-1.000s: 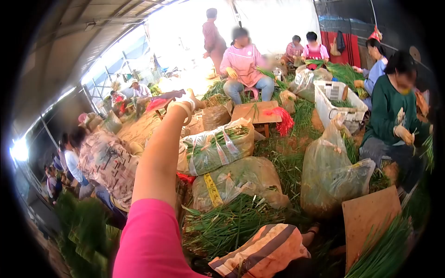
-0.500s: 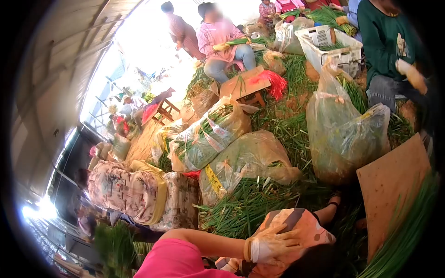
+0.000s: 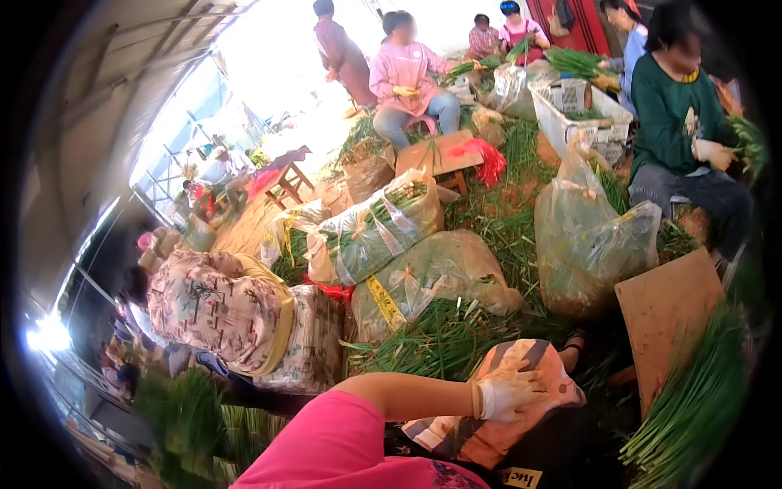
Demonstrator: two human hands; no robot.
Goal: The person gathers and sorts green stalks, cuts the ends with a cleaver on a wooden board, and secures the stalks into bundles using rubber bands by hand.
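My left hand (image 3: 511,393), in a pale glove with a tan cuff, lies flat with fingers spread on the orange and grey patterned cloth (image 3: 472,440) over my knee. It holds nothing. My right hand is out of view. Just beyond the knee is a heap of long green stalks (image 3: 440,338) against a full clear plastic bag (image 3: 436,265) with a yellow strip. To the right, a brown board (image 3: 664,318) leans at a slant, and a thick bundle of green stalks (image 3: 692,399) fans out in front of it.
A tall plastic bag (image 3: 582,253) stands ahead. A person in a dark green top (image 3: 672,106) sits beyond it, near a white crate (image 3: 562,126). A person in pink (image 3: 407,69) sits by a low wooden table (image 3: 428,155). Left is a large patterned bundle (image 3: 216,306).
The view has shifted, so more of the people at the back shows. My left hand stays spread on the cloth. The person in green now has green stalks at their hands.
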